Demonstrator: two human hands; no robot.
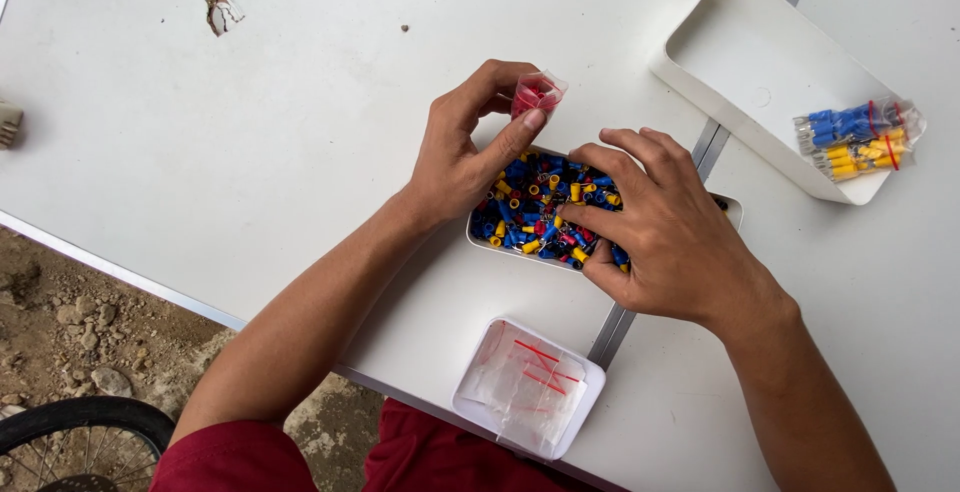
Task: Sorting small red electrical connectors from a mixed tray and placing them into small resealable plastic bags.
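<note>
My left hand (465, 147) pinches a small clear bag (536, 94) with red connectors inside, held just above the far edge of a white tray (733, 210). That tray is full of several small blue, yellow and red connectors (530, 214). My right hand (655, 227) rests over the tray's right part, with its fingertips down among the connectors; whether it grips one I cannot tell.
A small white tray (592, 384) of empty clear bags with red strips sits near the front edge. A large white tray (760, 82) at the far right holds filled bags of blue and yellow connectors (858, 139). Gravel ground and a bicycle wheel (80, 437) lie lower left.
</note>
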